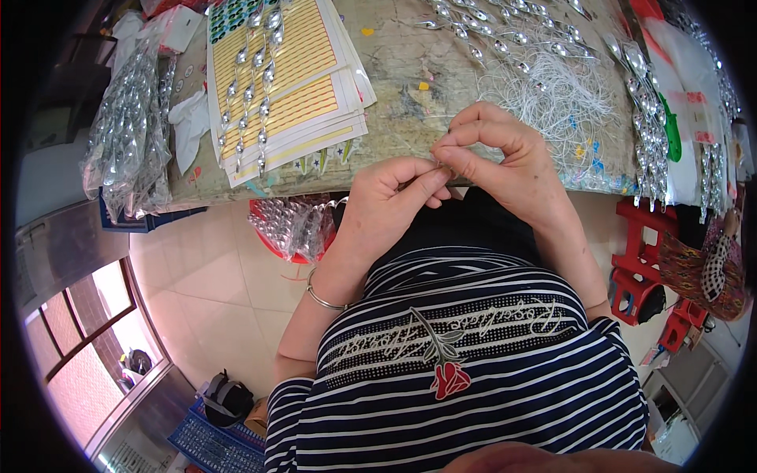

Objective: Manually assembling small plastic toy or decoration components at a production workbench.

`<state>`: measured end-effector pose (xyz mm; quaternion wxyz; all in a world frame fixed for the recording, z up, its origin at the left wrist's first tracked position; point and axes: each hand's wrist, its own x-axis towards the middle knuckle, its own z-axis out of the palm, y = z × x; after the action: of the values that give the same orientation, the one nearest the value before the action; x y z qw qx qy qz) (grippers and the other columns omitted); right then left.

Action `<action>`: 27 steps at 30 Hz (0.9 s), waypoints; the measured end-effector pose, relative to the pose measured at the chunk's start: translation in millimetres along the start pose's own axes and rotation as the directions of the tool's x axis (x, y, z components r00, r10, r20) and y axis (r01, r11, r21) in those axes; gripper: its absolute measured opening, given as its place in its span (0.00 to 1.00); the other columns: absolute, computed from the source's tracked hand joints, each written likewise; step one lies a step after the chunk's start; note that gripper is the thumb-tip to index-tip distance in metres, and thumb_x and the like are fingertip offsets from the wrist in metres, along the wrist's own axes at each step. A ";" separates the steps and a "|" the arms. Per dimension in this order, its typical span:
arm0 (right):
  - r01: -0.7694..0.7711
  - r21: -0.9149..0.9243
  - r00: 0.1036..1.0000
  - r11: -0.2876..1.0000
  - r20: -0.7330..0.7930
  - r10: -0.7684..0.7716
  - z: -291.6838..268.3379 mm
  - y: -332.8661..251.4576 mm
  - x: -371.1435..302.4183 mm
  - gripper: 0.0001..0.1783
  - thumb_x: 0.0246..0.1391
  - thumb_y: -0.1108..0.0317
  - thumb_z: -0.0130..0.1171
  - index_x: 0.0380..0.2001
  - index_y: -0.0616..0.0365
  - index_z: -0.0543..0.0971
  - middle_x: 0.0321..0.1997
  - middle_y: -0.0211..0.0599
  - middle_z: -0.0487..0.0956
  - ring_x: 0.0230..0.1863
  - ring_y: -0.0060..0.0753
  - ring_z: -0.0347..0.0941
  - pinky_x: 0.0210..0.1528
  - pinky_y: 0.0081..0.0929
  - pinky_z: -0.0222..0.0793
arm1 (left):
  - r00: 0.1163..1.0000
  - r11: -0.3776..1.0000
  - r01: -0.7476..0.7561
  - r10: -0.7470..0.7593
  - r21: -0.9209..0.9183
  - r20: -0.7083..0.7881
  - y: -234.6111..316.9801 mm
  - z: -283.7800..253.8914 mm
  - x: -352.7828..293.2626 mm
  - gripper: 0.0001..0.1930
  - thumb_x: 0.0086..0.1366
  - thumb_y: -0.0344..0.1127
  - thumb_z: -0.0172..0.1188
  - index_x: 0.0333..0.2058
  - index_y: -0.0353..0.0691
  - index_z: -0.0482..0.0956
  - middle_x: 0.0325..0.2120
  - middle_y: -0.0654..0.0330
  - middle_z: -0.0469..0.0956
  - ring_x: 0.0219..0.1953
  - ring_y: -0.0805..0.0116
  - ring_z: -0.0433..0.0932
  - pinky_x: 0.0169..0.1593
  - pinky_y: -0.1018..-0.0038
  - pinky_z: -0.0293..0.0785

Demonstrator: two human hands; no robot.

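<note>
My left hand (392, 191) and my right hand (509, 158) meet just off the table's near edge. Thumb and fingertips of each are pinched together, almost touching the other hand's. What lies between them is too small to make out; a faint pale strand shows on the table beside the fingertips. Right of my right hand spreads a tangled heap of white thread (564, 106). Beyond it lie several shiny silver teardrop-shaped ornaments (520, 37). To the left, strings of similar silver ornaments (246, 94) rest across a stack of yellow patterned sheets (307, 87).
Clear bags of silver ornaments (130, 130) stand at the table's left end. More silver strands (650, 134) hang over the right edge by a green tool (672, 130). Below the table sits a red container (293, 254) with bagged silver pieces. Red stools (640, 256) stand at right.
</note>
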<state>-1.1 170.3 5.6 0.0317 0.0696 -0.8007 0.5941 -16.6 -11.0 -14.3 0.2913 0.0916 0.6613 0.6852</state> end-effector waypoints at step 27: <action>-0.294 0.489 0.943 0.821 0.009 0.332 0.8 7.5 -6.0 0.06 0.54 0.70 0.59 0.34 0.60 0.81 0.41 0.32 0.74 0.45 0.23 0.68 0.50 0.22 0.62 | 0.985 0.954 -0.119 0.077 -0.277 -0.158 9.9 7.8 3.0 0.05 0.60 0.28 0.60 0.33 0.35 0.79 0.23 0.64 0.78 0.22 0.84 0.66 0.25 0.87 0.57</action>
<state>3.8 172.0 -2.6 -0.0541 -0.0797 -0.6253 0.7744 -17.9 -2.3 -4.8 0.2182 0.0313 0.5699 0.7916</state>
